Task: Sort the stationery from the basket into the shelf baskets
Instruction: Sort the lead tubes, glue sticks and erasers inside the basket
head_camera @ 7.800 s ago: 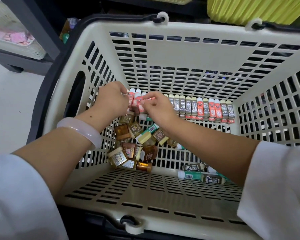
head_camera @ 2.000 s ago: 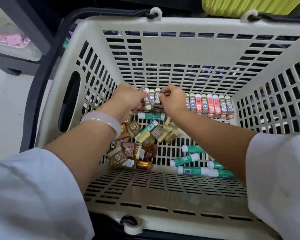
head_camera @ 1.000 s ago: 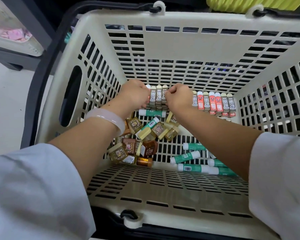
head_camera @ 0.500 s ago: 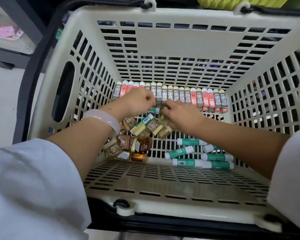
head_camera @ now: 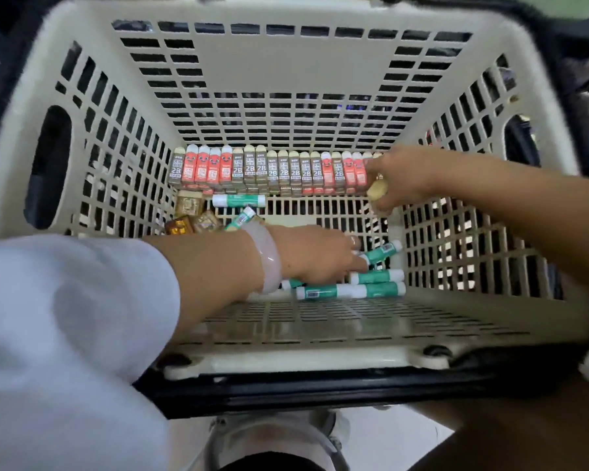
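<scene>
A cream slotted basket point(head_camera: 286, 73) fills the view. A row of grey 2B and red lead cases point(head_camera: 272, 169) stands along its far wall. Green-and-white glue sticks point(head_camera: 351, 291) lie at the near right of the floor, one more point(head_camera: 238, 200) below the row. Small gold and brown jars point(head_camera: 189, 215) sit at the left. My left hand point(head_camera: 315, 254) reaches down onto the glue sticks, fingers touching one point(head_camera: 381, 251). My right hand point(head_camera: 402, 180) is at the row's right end, closed on a small pale yellow item point(head_camera: 376, 190).
The basket has a black rim and handle point(head_camera: 320, 389) along its near edge. A pale bangle point(head_camera: 269, 260) circles my left wrist. White sleeves cover both forearms. Below the basket a white shoe point(head_camera: 276, 443) shows on a light floor.
Both hands left the middle of the case row. My left hand dropped to the glue sticks at the near right; my right hand moved to the row's right end holding a pale item. The view shifted left.
</scene>
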